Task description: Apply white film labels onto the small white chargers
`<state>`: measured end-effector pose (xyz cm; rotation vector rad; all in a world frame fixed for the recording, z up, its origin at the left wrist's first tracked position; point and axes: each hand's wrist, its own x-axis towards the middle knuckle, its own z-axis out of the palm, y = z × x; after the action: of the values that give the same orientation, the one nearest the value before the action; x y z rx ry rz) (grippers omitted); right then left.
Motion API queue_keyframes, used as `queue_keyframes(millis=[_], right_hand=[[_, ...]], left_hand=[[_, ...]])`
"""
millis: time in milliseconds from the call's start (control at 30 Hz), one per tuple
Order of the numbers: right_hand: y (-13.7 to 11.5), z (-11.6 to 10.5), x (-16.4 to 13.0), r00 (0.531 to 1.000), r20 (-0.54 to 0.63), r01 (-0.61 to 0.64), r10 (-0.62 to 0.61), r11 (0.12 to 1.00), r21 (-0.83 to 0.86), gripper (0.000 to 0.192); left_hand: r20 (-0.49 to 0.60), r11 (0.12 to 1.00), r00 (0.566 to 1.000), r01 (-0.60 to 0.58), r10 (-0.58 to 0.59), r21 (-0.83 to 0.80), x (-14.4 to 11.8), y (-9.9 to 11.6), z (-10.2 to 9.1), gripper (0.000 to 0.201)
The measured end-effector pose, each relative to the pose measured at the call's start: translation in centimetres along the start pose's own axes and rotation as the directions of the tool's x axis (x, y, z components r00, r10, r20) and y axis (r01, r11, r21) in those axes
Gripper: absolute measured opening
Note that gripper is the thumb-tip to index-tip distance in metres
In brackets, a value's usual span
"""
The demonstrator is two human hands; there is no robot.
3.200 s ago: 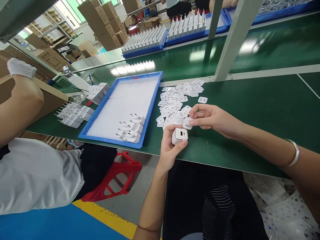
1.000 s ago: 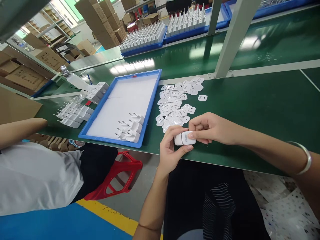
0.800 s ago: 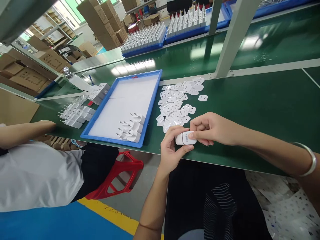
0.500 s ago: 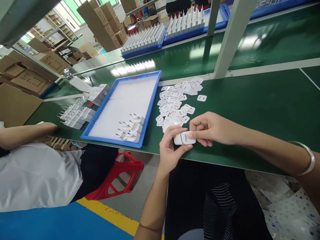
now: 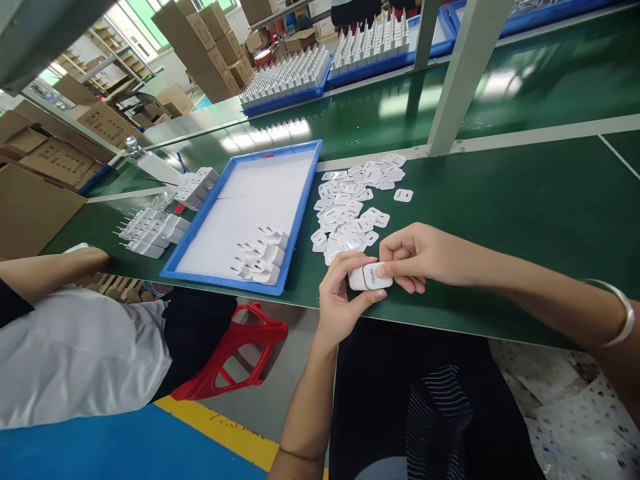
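Bright, even overhead light, plus daylight from windows point(image 5: 135, 23) at upper left, which are blown out to near white. Strong glare patches on the glossy green belt point(image 5: 500, 200): one broad white streak behind the blue tray point(image 5: 299, 220), another right of the grey post point(image 5: 457, 77). The tray's white liner is overexposed, little surface detail. Shadows soft and short; faint ones under the left hand point(image 5: 340, 293) and right hand point(image 5: 420, 257). Wide-angle distortion: the post leans, belt edges bow and splay toward the corners, forearms stretch at the frame's edge. Focus sharp mid-frame; far cartons point(image 5: 200, 33) and the bottom corners softer. No motion blur on the hands.
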<state>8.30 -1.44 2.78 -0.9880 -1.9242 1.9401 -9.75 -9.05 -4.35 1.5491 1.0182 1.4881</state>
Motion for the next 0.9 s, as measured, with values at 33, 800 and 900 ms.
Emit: queue_keyframes(millis=[33,800,900], right_hand=[[0.00,-0.01,-0.01,1.000,0.000,0.003,-0.003,1.000,-0.002,0.027],[0.70,-0.17,0.55,0.997,0.036,-0.066,0.062,0.993,0.098,0.027],[0.75,-0.19,0.65,0.997,0.037,-0.076,0.073,0.992,0.105,0.027]], left_hand=[[0.000,1.000,1.000,0.000,0.000,0.001,0.01,-0.02,-0.02,0.040],[0.009,1.000,1.000,-0.008,0.008,-0.004,-0.03,-0.04,0.03,0.040],[0.012,1.000,1.000,-0.011,0.011,-0.004,-0.06,-0.07,0.04,0.041]])
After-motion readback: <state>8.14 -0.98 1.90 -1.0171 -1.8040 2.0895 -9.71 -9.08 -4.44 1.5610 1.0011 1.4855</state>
